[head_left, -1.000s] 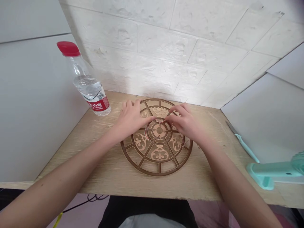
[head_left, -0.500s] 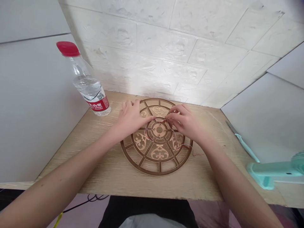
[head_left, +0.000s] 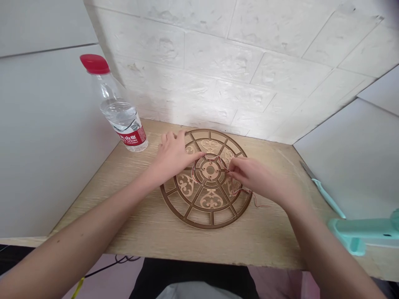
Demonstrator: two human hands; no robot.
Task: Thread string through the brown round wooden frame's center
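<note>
A round laser-cut wooden fretwork disc (head_left: 199, 223) lies flat on the light wood-grain tabletop (head_left: 93, 211), with a thin reddish wire (head_left: 193, 174) looped loosely around its central hub. A loose end of the wire trails off past the disc's right rim onto the tabletop.

Left hand (head_left: 172, 158) is on the upper-left part of the disc, palm down. Its fingers (head_left: 165, 139) are spread fairly wide and rest on the fretwork, with the thumb pointing in toward the hub near the wire. Right hand (head_left: 249, 174) is right of the hub, and its fingers (head_left: 237, 166) are bunched narrow at the wire. Can't tell if they actually pinch it, as the wire is too thin.

Left of the disc, just beyond the left hand, a clear water bottle (head_left: 123, 118) with a red cap (head_left: 94, 64) stands upright, partly filled. Right of the disc, well apart, lie a knife with a teal handle (head_left: 327, 200) and a teal plastic object (head_left: 358, 232), cut off by the frame. Behind the disc is a white brick-textured wall (head_left: 199, 58).
</note>
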